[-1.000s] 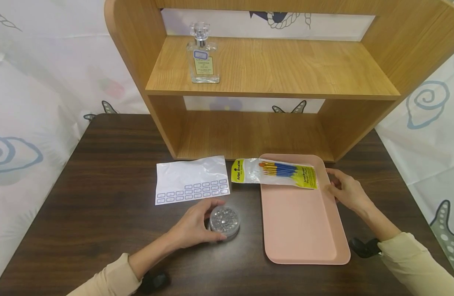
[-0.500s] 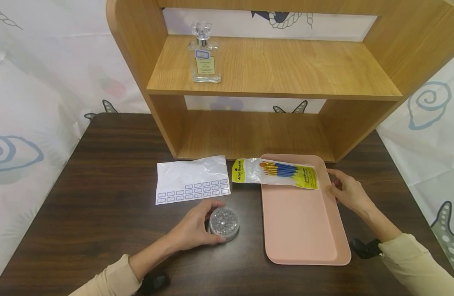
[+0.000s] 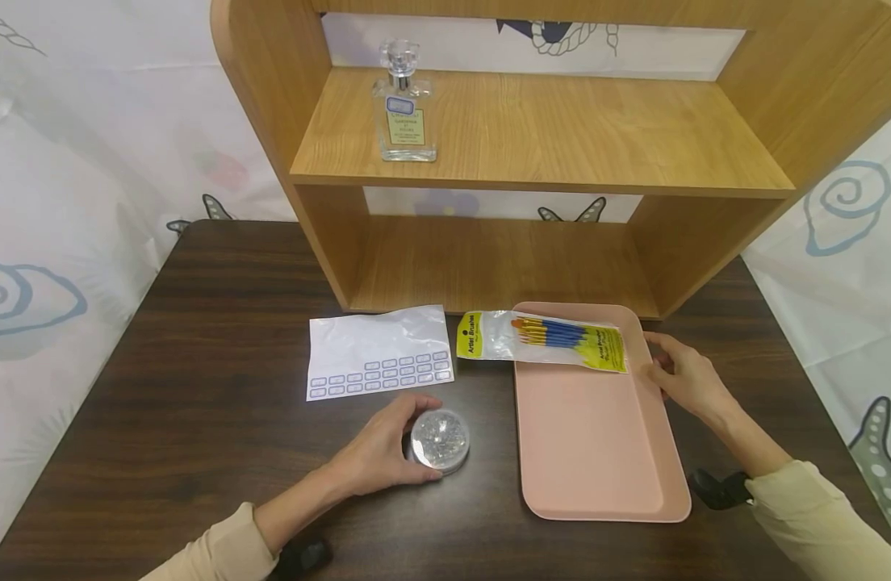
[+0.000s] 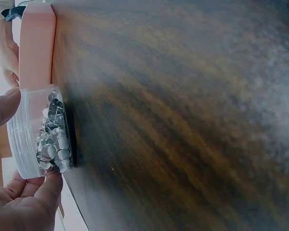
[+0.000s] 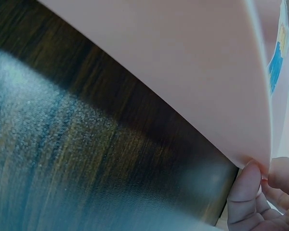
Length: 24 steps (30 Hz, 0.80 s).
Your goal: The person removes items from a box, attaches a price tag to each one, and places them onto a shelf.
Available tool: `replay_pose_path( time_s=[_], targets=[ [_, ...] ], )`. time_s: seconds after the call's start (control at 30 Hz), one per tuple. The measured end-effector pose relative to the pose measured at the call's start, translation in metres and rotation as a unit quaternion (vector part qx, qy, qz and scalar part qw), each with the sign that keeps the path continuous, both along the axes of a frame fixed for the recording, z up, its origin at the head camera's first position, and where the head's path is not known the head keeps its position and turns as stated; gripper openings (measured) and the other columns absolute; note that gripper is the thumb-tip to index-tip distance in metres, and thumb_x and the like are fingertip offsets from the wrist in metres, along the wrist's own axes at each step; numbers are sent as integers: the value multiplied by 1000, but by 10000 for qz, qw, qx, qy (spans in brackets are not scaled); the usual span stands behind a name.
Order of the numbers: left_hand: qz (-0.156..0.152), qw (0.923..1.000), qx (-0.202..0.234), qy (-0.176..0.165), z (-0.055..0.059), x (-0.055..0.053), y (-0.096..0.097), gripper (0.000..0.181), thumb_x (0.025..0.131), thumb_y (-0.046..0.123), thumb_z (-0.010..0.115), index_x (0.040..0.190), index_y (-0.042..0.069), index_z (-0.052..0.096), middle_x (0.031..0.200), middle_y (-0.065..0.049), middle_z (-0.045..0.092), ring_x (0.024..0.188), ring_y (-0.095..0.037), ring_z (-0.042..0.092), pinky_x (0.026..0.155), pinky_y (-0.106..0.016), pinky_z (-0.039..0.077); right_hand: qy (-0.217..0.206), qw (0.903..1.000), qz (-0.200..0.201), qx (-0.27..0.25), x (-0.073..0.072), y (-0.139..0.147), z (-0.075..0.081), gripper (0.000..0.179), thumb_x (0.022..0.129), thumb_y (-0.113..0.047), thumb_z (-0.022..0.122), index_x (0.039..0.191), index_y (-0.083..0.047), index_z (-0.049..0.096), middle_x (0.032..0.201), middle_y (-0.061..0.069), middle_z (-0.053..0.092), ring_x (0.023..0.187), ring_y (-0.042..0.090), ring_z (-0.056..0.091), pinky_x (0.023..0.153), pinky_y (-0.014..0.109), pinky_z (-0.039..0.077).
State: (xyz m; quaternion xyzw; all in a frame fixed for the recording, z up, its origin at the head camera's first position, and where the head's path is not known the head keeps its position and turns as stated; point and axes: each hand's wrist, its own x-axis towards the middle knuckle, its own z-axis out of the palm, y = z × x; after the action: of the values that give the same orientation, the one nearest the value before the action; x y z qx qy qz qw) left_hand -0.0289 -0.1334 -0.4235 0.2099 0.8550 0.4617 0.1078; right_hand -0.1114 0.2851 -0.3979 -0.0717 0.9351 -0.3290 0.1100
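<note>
My left hand (image 3: 376, 448) grips a round clear plastic jar (image 3: 440, 440) from its left side, thumb nearest me and fingers at the far side. In the left wrist view, silver thumbtacks (image 4: 53, 139) show through the jar's wall, and its base is close over the table. My right hand (image 3: 685, 378) pinches the right rim of a pink tray (image 3: 591, 444), thumb on the rim's top and fingers under it in the right wrist view. A pack of artist brushes (image 3: 543, 340) lies across the tray's far end, overhanging its left rim.
A sheet of small blue-bordered labels (image 3: 380, 353) lies on the dark wooden table (image 3: 177, 363). Behind stands a two-tier wooden shelf (image 3: 540, 129), with a glass perfume bottle (image 3: 405, 121) on the upper tier at left.
The jar's lid has tipped slightly and now catches a bright glare. Both hands keep their hold; tray, brushes and label sheet stay in place.
</note>
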Motion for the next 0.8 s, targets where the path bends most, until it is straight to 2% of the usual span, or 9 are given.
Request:
replay_pose_path(
  time_s=[0.37,0.53,0.6,0.7,0.8],
  targets=[
    [-10,9993,-240,272,1,4,1,77,61,24,88,124,5,48,116,-3,56,106,-14,53,93,-34,47,7,10000,-6,15,1,0,0,51,91,-4,53,137,8,34,85,18,62,59,15,60,51,26,48],
    [-166,9988,-287,350,2,3,-2,87,60,27,88,132,4,44,123,-7,54,110,-16,53,95,-36,46,11,10000,0,31,1,0,0,51,91,-4,53,137,8,34,85,18,62,58,15,60,51,26,48],
    [-205,9992,-167,302,3,1,-4,91,60,28,88,134,2,42,128,-11,53,115,-20,52,97,-36,45,0,10000,3,28,1,-1,0,51,91,-3,53,137,8,34,85,18,62,58,15,60,52,26,48],
    [36,9997,191,160,8,-6,-10,86,64,24,87,134,-1,43,129,-17,53,118,-27,52,96,-36,46,-27,10000,-2,26,1,-1,0,51,91,-3,53,138,8,34,85,18,62,58,16,60,51,26,48],
    [714,9958,569,-81,12,-17,-22,71,72,16,82,130,-4,47,126,-21,55,115,-33,55,92,-38,48,-53,10000,-7,15,1,-1,0,51,92,-4,53,138,8,33,85,18,62,58,16,60,51,26,48]
  ],
)
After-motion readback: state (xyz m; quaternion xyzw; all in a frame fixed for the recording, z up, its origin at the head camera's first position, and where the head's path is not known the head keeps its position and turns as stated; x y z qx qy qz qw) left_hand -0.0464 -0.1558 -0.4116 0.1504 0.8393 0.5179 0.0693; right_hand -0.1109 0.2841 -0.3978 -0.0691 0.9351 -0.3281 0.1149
